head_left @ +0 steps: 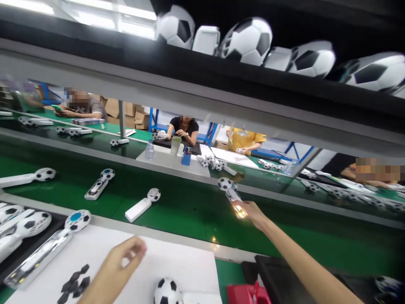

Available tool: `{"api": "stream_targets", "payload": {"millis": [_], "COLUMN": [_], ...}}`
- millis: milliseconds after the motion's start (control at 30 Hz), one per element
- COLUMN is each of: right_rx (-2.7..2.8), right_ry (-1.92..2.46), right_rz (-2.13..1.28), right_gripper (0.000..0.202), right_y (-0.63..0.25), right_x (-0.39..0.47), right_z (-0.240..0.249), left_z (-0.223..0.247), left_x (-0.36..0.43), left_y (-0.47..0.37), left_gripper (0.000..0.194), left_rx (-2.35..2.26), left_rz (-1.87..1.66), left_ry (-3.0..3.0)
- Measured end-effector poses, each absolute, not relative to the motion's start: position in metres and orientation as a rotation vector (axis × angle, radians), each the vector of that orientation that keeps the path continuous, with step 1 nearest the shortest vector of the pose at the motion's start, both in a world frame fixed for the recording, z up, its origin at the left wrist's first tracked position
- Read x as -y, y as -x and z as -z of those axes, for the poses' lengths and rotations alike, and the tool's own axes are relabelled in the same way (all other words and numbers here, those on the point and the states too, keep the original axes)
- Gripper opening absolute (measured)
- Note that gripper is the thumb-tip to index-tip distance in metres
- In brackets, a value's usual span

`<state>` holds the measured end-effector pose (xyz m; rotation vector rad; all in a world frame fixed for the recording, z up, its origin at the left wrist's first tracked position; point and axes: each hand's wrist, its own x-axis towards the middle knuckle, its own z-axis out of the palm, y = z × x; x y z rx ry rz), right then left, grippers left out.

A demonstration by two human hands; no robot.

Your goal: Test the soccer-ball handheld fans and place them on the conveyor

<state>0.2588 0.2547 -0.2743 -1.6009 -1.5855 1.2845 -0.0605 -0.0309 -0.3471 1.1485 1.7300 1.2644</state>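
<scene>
My right hand [251, 211] reaches out over the green conveyor belt and grips a soccer-ball-headed device [232, 193] by its handle, where lights glow. My left hand [122, 261] hovers over a white sheet [177, 249], fingers curled with thumb and fingertips near each other; nothing shows between them. Below it on the sheet lies another soccer-ball device [166, 291], cut off by the lower edge. Black patches [75, 285] are scattered left of that hand. A long device with a blue-centred head [47, 249] rests at the sheet's left side.
Several devices lie on the belt [186, 211], one of them white-handled [142, 205]. A red object [248, 294] and a black tray [294, 274] stand at lower right. Soccer-ball devices line an overhead shelf [202, 63]. Across the belt, people sit at a green table with a bottle [149, 150].
</scene>
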Motion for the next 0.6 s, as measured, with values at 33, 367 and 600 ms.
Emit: {"api": "stream_targets", "payload": {"millis": [33,367,600], "right_rx": [1.585,1.582,1.641], "right_ry": [1.532,0.898,1.106], "right_rz": [-1.386,-1.774,-1.585], "right_gripper": [0.021,0.027,0.035], "right_y": [-0.246,-0.129,-0.147], "right_x": [-0.239,-0.057,-0.016], "right_z": [0.270,0.233,0.230], "left_z": [0.340,0.291,0.286], "left_x": [0.018,-0.004,0.033], "left_y": [0.048,-0.011,0.070], "left_gripper": [0.021,0.040,0.028], "left_rx": [-1.623,-0.681,-1.071], "left_rz": [-1.316,-1.761,-1.786], "left_ry": [-1.070,-0.473,-0.669]}}
